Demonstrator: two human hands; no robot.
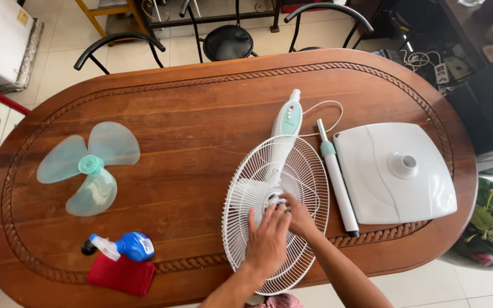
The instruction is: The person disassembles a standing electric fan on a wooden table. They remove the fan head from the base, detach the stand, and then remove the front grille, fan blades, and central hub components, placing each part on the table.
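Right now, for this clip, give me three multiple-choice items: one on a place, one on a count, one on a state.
1. Where does the spray bottle lie?
A. on the red cloth
B. on the fan base
C. under the table

2. How many blades has the loose fan blade?
A. two
B. three
C. five

3. What are the two hands doing?
A. resting apart on bare wood
B. holding the pole
C. both at the hub of the grille

Answers:
1 A, the blue bottle rests on the cloth's upper edge.
2 B, three pale green lobes meet at one hub.
3 C, the left hand and right hand meet at the grille's centre.
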